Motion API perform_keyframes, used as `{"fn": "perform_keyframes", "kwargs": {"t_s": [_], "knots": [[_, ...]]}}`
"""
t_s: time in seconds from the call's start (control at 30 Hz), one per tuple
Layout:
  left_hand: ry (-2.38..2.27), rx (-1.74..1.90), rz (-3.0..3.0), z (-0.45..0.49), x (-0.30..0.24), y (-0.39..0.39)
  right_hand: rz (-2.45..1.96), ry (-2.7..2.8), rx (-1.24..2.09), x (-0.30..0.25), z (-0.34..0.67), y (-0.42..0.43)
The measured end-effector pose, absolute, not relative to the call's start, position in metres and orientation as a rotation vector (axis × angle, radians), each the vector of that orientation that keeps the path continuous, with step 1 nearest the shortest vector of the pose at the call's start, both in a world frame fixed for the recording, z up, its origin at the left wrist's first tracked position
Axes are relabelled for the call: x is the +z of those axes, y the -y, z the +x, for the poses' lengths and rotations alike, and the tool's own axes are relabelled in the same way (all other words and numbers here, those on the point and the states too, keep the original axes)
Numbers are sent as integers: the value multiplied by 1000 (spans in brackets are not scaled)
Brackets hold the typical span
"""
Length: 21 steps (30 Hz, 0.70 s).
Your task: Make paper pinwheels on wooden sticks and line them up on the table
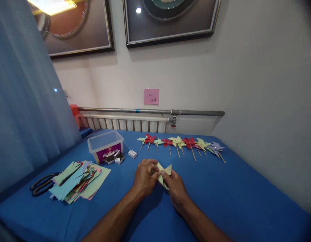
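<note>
Between my two hands is a pale yellow paper pinwheel [167,170], its points folded inward and held just above the blue cloth. My left hand [146,174] pinches it from the left with curled fingers. On the other side my right hand [176,188] grips it, the thumb pressed near its centre. The fingers hide part of the paper, and I cannot make out a pin or stick on it. Farther back lies a row of finished paper pinwheels on sticks, among them a red pinwheel [189,142] and a purple pinwheel [215,147].
A pile of coloured paper [69,183] lies at the left with black-handled scissors [43,184]. Behind it stand a clear plastic tub [105,143] and small open boxes [115,157]. A white box [132,154] sits nearby. A blue curtain [26,94] hangs left; a radiator [125,124] lines the wall.
</note>
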State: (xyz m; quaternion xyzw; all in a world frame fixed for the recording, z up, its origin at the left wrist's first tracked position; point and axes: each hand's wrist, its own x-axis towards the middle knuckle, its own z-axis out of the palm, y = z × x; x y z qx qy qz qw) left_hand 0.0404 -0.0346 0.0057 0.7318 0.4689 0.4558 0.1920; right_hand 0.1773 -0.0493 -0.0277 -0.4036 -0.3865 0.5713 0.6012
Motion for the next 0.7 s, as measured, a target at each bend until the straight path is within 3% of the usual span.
{"fn": "perform_keyframes", "kwargs": {"t_s": [0.7], "knots": [[-1320, 1380, 1810, 40, 9, 34, -919, 888, 1292, -29, 181, 46]]}}
